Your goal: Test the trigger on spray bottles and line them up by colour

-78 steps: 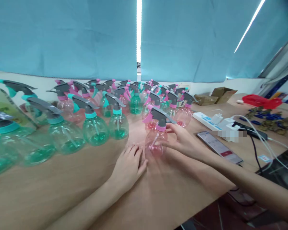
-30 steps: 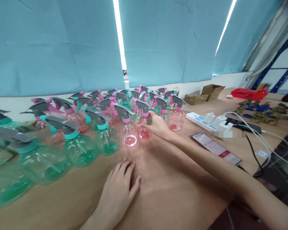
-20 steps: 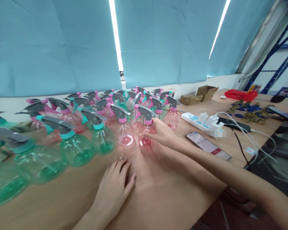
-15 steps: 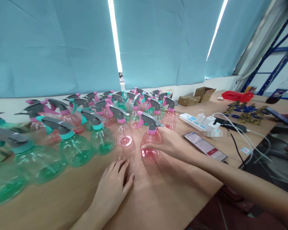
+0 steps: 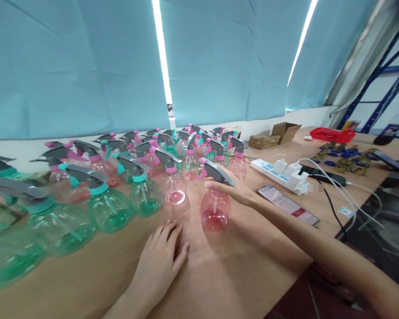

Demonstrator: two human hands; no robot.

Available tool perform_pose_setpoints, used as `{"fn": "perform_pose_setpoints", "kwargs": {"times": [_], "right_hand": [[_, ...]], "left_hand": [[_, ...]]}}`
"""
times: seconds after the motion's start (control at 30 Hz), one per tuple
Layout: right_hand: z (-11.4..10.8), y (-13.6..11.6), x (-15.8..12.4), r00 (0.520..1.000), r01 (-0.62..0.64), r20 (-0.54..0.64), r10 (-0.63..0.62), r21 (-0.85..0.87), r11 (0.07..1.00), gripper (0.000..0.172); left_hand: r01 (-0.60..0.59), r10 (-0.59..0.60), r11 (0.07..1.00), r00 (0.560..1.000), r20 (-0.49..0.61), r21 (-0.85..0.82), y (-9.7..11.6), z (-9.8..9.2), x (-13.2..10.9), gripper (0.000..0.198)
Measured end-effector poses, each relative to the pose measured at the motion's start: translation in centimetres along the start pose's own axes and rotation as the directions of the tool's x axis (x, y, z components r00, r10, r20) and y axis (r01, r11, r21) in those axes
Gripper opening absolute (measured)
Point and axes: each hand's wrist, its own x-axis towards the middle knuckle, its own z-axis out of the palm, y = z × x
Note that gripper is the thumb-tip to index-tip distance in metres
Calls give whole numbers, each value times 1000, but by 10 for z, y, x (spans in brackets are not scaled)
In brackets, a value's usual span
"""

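My right hand (image 5: 234,188) is at the neck of a pink spray bottle (image 5: 216,212), thumb across the front of its collar and the other fingers partly hidden behind the grey head. This bottle stands upright on the table, a little pink showing darker at its bottom. My left hand (image 5: 161,254) lies palm down on the tabletop, fingers spread and holding nothing. Just beyond it stand a clear pink spray bottle (image 5: 175,186) and a green spray bottle (image 5: 146,195) with a teal collar.
Many more pink and green spray bottles crowd the left and back of the table (image 5: 232,283). To the right lie a phone (image 5: 287,206), a white power strip (image 5: 275,175) with cables, cardboard boxes (image 5: 286,133) and a red tray (image 5: 332,134). Another person's hand holds a phone (image 5: 394,161).
My right hand has moved up from the body of the pink spray bottle to its neck. My left hand stays flat on the table. The view has shifted slightly.
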Motion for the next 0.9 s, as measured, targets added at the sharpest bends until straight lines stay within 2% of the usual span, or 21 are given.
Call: {"fn": "perform_pose_setpoints", "kwargs": {"times": [0.07, 0.2, 0.27, 0.4, 0.53, 0.63, 0.9], "right_hand": [[7, 0, 5, 999, 37, -22, -36, 41, 998, 49], [19, -5, 11, 995, 82, -68, -78, 48, 995, 12], [24, -8, 11, 991, 108, -83, -104, 52, 993, 2], [34, -12, 10, 989, 149, -36, -147, 72, 986, 6], [42, -13, 12, 985, 173, -17, -172, 67, 983, 29], [45, -16, 10, 983, 186, -17, -185, 97, 978, 38], [48, -23, 1, 962, 249, 83, -261, 135, 959, 29]], "left_hand": [[0, 0, 1000, 1000, 7, 0, 0, 0, 0, 38], [-2, 2, 1000, 1000, 15, 5, 1, 0, 0, 38], [-3, 3, 1000, 1000, 14, 1, 1, 0, 0, 38], [-4, 4, 1000, 1000, -12, -19, 1, 0, -1, 36], [-6, 5, 1000, 1000, -16, -18, 1, 1, -2, 34], [1, -1, 1000, 1000, -2, -23, 2, 1, -1, 34], [3, -3, 1000, 1000, 20, -24, 3, 0, 0, 34]]}}
